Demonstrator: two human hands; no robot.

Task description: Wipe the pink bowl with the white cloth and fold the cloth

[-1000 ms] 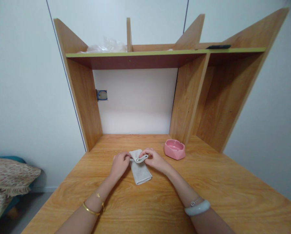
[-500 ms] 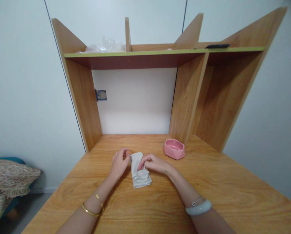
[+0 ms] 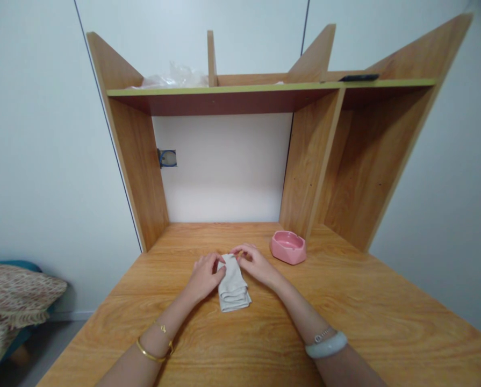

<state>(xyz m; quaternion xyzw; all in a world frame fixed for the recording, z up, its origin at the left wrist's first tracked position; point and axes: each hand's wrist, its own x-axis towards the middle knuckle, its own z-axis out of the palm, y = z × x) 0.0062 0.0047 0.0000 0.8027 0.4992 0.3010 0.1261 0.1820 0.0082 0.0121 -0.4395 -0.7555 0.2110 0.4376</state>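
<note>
A light grey folded cloth (image 3: 232, 287) lies on the wooden desk, its layered edges toward me. My left hand (image 3: 208, 273) is at the cloth's upper left edge, thumb and fingers pinched on its border. At the far right corner of the cloth is my right hand (image 3: 255, 263), its fingers curved and touching the top edge, with thumb and forefinger a little apart. To the right of that hand stands a pink angular bowl (image 3: 288, 248).
A wooden shelf unit (image 3: 224, 90) rises at the desk's back. On it lie a clear plastic bag (image 3: 176, 76) and a dark flat object (image 3: 359, 77). A wall box (image 3: 168, 158) shows behind. A patterned cushion (image 3: 20, 287) is at the far left.
My left hand has moved right onto the cloth's left edge. My right hand has gone from the middle of the cloth up to its far right corner. The cloth's far end looks narrower.
</note>
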